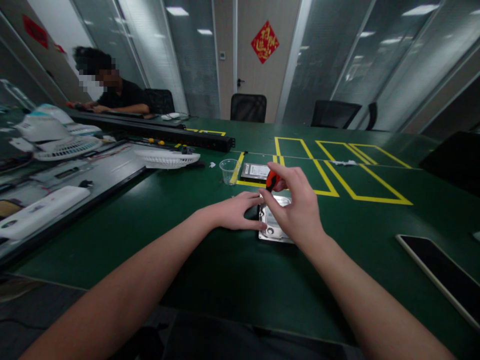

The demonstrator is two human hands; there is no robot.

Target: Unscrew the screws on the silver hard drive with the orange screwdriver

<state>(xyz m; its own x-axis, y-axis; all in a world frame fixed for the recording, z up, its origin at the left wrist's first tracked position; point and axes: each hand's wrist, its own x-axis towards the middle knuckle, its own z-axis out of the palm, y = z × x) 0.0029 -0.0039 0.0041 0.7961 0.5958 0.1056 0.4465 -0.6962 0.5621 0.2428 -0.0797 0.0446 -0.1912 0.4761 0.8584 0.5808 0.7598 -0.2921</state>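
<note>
A silver hard drive point(275, 233) lies flat on the green table in front of me, partly covered by my hands. My left hand point(242, 211) rests against its left side, thumb and fingers spread apart along the edge. In my right hand point(296, 200) is a screwdriver with a red and black handle point(272, 179), pinched between thumb and fingers above the drive's far part. The screwdriver's tip is hidden. Just beyond stands a clear plastic cup point(229, 172), and beside it lies a second hard drive point(255, 172) with a white label.
Yellow tape point(378, 200) marks rectangles on the green table point(210, 275). To the left are a flat metal panel point(108, 170), fan parts point(167, 159) and a long black bar point(168, 134). A tablet-like device point(438, 270) lies at right. Another person point(123, 97) sits at the far left.
</note>
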